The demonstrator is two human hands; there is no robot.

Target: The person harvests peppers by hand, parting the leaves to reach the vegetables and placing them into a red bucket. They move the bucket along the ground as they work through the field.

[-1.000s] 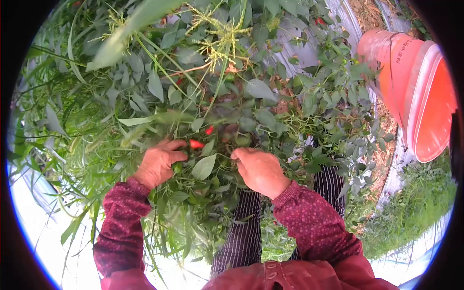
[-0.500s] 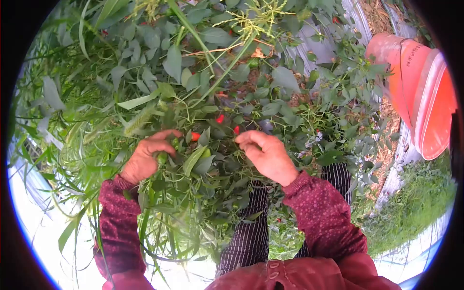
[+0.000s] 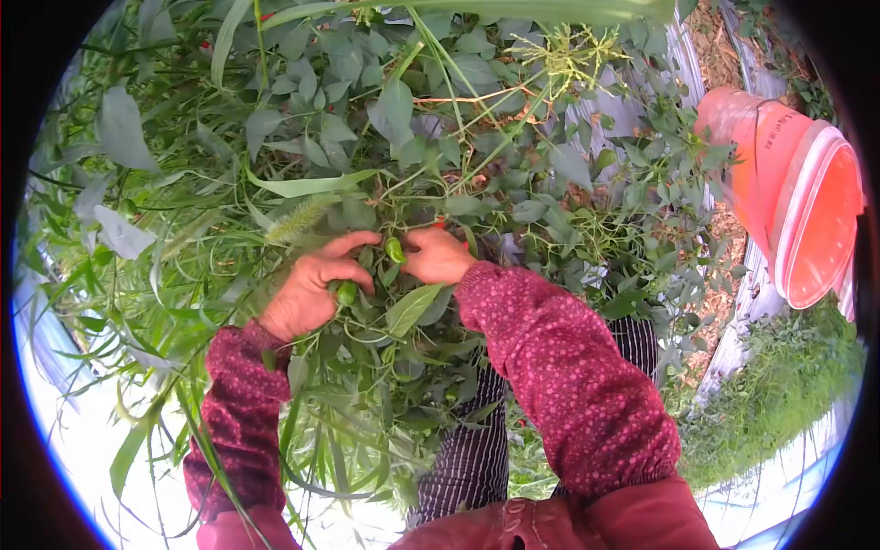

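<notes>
Among the leaves of a pepper plant (image 3: 412, 310), my left hand (image 3: 312, 284) reaches in from the left, with its thumb and forefinger apart. A green chili pepper (image 3: 346, 293) sits right beneath its thumb. My right hand (image 3: 438, 257) is close by on the right, its fingers curled in toward the left hand. Another green chili pepper (image 3: 394, 249) hangs between the two hands and partly covers the right fingertips, so what they hold is hidden. A red chili pepper (image 3: 438, 223) shows just above the right hand.
A red bucket (image 3: 770, 174) lies tilted at the right, its mouth toward me. Tall grass (image 3: 174, 266) crowds the left side, and a long blade crosses the top. Silvery plastic sheeting (image 3: 747, 321) runs along the row. My striped trouser leg (image 3: 472, 449) stands below the plants.
My right hand has moved left and slightly up, now close to my left hand. The red pepper near my left fingertips is out of sight. The view has shifted, moving the plants rightward.
</notes>
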